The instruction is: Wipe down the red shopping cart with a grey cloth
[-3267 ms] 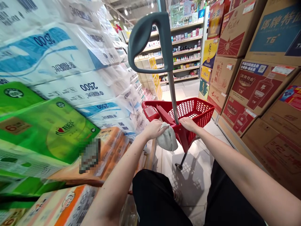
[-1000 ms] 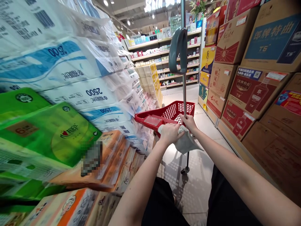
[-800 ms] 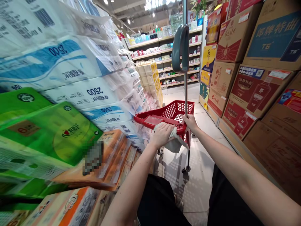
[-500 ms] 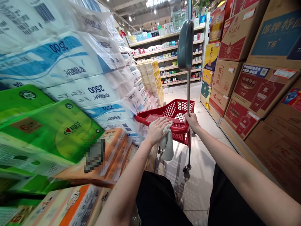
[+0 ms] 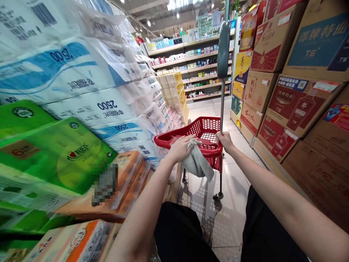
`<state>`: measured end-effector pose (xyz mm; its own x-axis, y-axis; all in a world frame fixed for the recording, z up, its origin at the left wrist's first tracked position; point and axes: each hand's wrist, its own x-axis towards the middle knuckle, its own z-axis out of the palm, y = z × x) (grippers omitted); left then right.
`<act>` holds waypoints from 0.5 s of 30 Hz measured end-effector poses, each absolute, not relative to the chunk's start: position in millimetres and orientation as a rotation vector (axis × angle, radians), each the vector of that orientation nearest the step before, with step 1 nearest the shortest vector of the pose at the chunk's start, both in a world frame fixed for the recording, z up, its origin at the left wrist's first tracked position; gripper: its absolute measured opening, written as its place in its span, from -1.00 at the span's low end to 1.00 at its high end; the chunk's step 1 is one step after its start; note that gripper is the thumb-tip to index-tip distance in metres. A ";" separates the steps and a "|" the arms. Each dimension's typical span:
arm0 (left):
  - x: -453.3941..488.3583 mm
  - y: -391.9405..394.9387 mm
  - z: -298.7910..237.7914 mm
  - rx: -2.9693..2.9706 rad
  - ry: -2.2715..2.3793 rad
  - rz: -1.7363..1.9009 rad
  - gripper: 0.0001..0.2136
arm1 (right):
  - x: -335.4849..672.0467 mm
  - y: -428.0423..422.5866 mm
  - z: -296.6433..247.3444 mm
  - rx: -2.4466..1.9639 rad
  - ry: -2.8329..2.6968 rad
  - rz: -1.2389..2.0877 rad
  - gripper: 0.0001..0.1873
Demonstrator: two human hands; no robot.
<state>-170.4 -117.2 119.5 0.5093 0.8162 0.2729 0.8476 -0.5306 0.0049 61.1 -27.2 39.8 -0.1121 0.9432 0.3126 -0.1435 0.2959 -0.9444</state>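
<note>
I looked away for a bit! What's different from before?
The red cart has turned, so its grey handle, broad before, now shows edge-on, and its pole has shifted right. The left hand still has the cloth; the right hand stays low on the pole.

Print to either side of the left fingers [image 5: 184, 140] and right fingers [image 5: 219, 136]
Left of the left fingers, white packs [image 5: 68, 89] show "2500", a green pack [image 5: 89, 167] "6"; right of the right fingers, a blue-panelled carton [image 5: 313, 43] reads "郎牌特曲 T6", the maroon-printed carton [image 5: 302, 100] beneath it "T8".
</note>
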 end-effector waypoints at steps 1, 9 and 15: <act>-177.3 -111.8 120.3 -2.606 -1.508 -0.352 -0.57 | 62.5 -26.6 39.7 -0.818 -1.345 1.130 -0.71; -189.0 -106.8 114.4 -2.044 -1.829 -0.509 -0.63 | 64.9 -23.1 37.1 -0.864 -1.337 1.084 -0.70; -148.1 -130.4 100.6 -2.098 -1.725 -0.719 -0.69 | 63.6 -25.1 39.3 -0.900 -1.336 1.052 -0.69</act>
